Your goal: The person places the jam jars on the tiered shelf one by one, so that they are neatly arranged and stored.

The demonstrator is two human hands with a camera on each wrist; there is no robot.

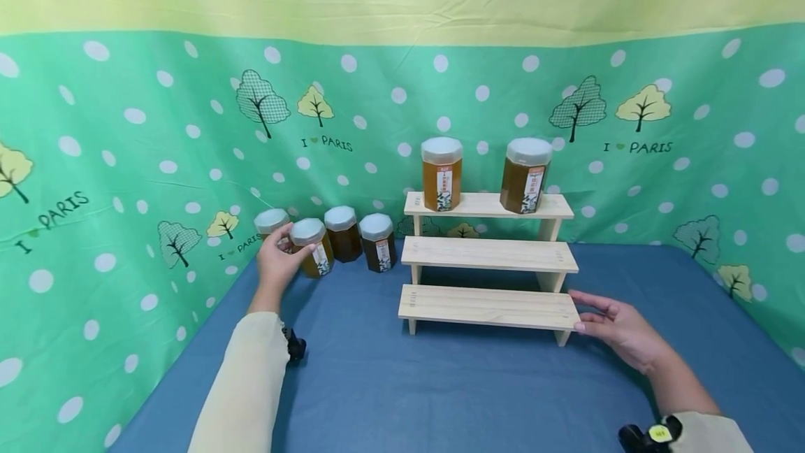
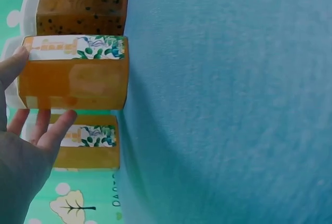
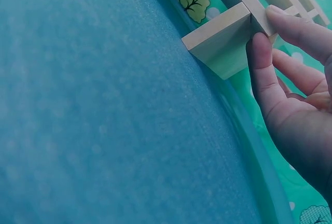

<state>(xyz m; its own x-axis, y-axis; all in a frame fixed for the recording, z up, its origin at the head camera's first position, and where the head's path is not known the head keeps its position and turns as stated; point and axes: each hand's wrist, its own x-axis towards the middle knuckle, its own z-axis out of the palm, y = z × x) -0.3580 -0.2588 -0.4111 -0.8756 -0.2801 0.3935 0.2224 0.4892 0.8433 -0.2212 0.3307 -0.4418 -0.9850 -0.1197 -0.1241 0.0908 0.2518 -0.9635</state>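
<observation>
On the left, my left hand (image 1: 279, 261) is around an amber jar (image 1: 322, 259) with a white lid and a label. Its thumb lies at the lid edge and its fingertips are along the opposite side in the left wrist view. Behind that hand stands another amber jar (image 2: 85, 157), partly hidden. My right hand (image 1: 622, 334) pinches the right end of the lowest step of a three-tier wooden stand (image 1: 487, 306), thumb and fingers on the board's edge (image 3: 259, 14). An amber jar (image 1: 430, 184) and a darker jar (image 1: 513, 187) stand on the top step.
Two darker jars, one brown (image 1: 344, 243) and one nearly black-brown (image 1: 377, 255), stand right of the held one, near the cloth backdrop (image 1: 352, 103). A blue cloth (image 1: 440, 390) covers the table. The stand's lower two steps rise toward the back.
</observation>
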